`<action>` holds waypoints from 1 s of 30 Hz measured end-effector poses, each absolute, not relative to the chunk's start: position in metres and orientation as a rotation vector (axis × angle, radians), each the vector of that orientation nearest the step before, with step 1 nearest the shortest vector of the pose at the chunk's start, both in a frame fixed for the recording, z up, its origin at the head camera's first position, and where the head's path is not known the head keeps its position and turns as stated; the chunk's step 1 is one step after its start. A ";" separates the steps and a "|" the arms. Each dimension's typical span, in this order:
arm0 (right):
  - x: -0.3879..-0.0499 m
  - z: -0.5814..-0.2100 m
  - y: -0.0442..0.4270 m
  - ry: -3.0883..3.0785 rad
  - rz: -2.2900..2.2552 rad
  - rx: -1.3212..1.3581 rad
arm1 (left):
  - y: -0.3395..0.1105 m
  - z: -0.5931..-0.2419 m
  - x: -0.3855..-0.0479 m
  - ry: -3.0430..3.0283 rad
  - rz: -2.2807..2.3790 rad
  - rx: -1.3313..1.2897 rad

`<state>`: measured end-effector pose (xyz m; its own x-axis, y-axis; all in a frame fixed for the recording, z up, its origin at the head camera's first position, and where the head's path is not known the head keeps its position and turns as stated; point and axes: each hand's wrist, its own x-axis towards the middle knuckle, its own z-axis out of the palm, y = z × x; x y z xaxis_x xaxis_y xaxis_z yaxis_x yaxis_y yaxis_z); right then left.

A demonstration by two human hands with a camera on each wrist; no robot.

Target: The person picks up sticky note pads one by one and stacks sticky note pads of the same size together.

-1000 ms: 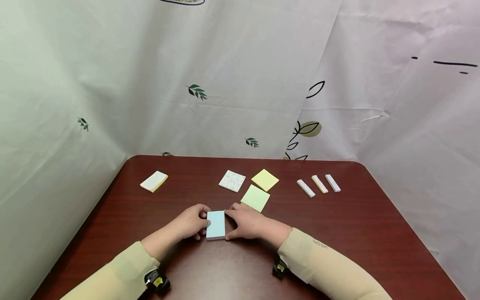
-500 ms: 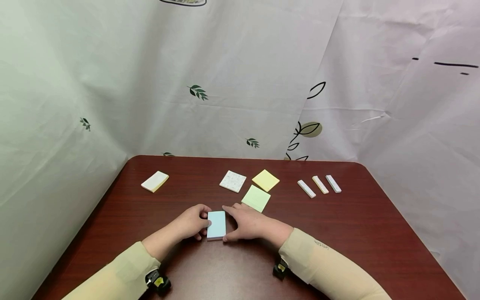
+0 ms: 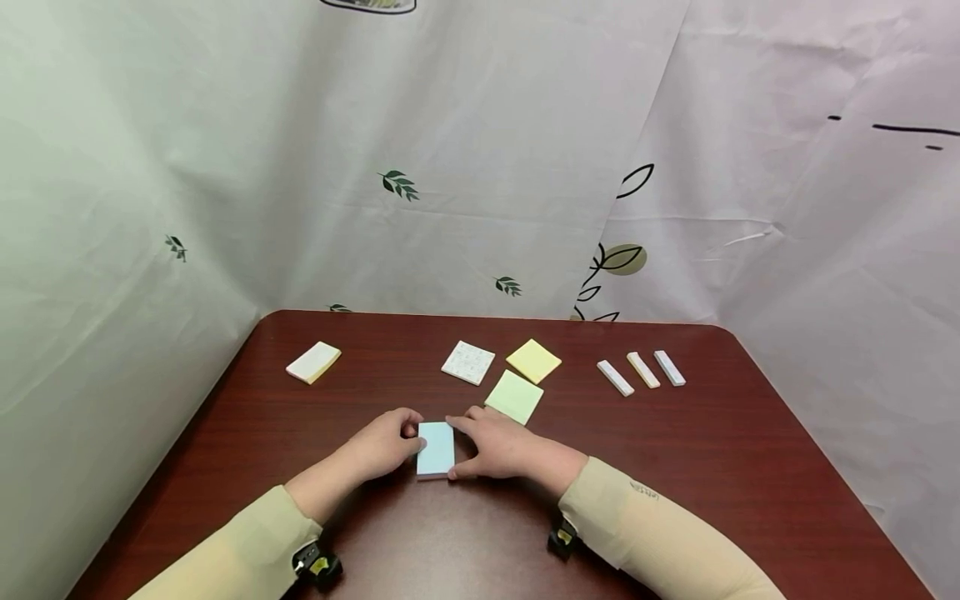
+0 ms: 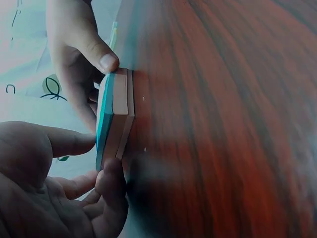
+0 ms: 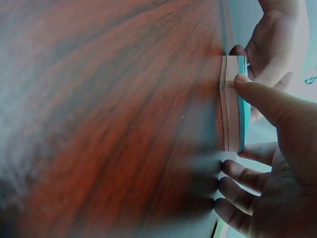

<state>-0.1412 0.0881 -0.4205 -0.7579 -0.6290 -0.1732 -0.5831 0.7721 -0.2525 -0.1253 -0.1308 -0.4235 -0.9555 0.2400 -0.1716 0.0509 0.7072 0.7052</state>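
Observation:
A stack of sticky note pads (image 3: pixel 436 450), light blue on top with pale pinkish layers below, lies on the table between both hands. My left hand (image 3: pixel 384 444) holds its left side, thumb on the blue top; in the left wrist view the other fingertips (image 4: pixel 110 171) touch the stack's side. My right hand (image 3: pixel 498 443) spans the right side. In the right wrist view its thumb (image 5: pixel 262 96) presses the near edge and the index finger reaches the far end. Just beyond the right hand lies a light green sticky note pad (image 3: pixel 514 396).
Further back are a patterned white square pad (image 3: pixel 468 362) and a yellow square pad (image 3: pixel 533 360). A white and yellow pad (image 3: pixel 313 362) lies at the far left. Three narrow strips (image 3: pixel 643 370) lie at the back right of the dark red table (image 3: pixel 712 483).
The left hand's lower fingers, visible beside the stack before, are now tucked out of sight in the head view. The right index finger shifted slightly at the far corner. The stack stays nearly in place.

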 end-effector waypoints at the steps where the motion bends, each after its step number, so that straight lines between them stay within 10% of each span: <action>1: -0.141 -0.420 0.088 2.719 -0.265 -0.950 | -0.132 -0.423 -0.125 2.722 1.014 0.248; 30: -0.140 -0.423 0.089 2.743 -0.249 -1.002 | -0.184 -0.422 -0.106 3.224 0.386 0.313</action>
<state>-0.1403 0.0891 -0.4228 -0.7469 -0.6505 -0.1379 -0.6149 0.7546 -0.2289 -0.1061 -0.1838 -0.4224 -0.9745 0.1747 0.1411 0.2030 0.9538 0.2213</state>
